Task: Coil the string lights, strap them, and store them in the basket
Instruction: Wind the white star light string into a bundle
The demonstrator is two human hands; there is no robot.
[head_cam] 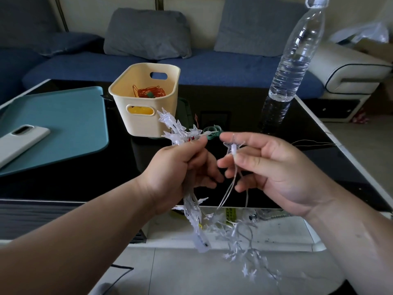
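Observation:
My left hand (180, 165) grips a gathered bundle of clear star-shaped string lights (176, 129); stars stick out above the fist and more hang below it. My right hand (268, 167) pinches a single star light (232, 146) between thumb and forefinger, its thin wire looping down to a loose tangle of stars (244, 248) hanging below the table edge. A cream basket (146, 99) stands on the black table (63, 184) beyond my hands and holds a coil of orange wire with a green strap. A green strap (211, 133) lies on the table just behind my fingers.
A teal mat (63, 124) with a white phone (19, 141) lies at the left. A clear water bottle (295, 58) stands at the right. Thin loose wire (312, 143) trails on the table's right side. A blue sofa (191, 64) runs behind the table.

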